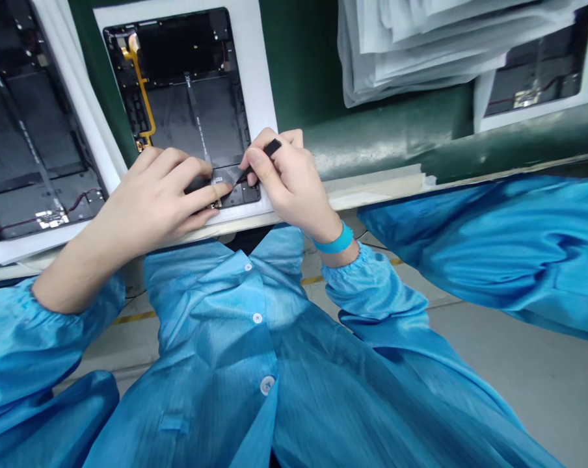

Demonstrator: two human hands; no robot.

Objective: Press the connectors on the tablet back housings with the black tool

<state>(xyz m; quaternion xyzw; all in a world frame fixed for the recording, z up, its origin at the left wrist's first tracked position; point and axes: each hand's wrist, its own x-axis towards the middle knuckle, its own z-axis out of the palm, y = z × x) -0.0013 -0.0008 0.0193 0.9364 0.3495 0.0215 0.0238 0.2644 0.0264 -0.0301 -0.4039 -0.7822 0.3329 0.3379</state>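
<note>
An opened tablet [172, 104] lies on a white sheet [252, 58], its dark inner parts showing. A yellow flex cable [145, 97] runs down its left side, and a thin grey ribbon cable [196, 120] crosses the middle. My left hand [162, 188] rests over its lower part, fingers apart and stretched toward the lower right corner. In my right hand [289, 175], closed in a pinch, are black tweezers [273, 148]. Their tip points down beside my left index finger, at the tablet's lower edge. My left fingers hide part of that edge.
Another opened tablet [35, 130] lies at left, and one more [538, 71] at right, partly under stacked white sheets [421, 52]. The green table mat [304, 78] ends at a taped front edge [376, 188]. Blue-clothed people sit close on both sides.
</note>
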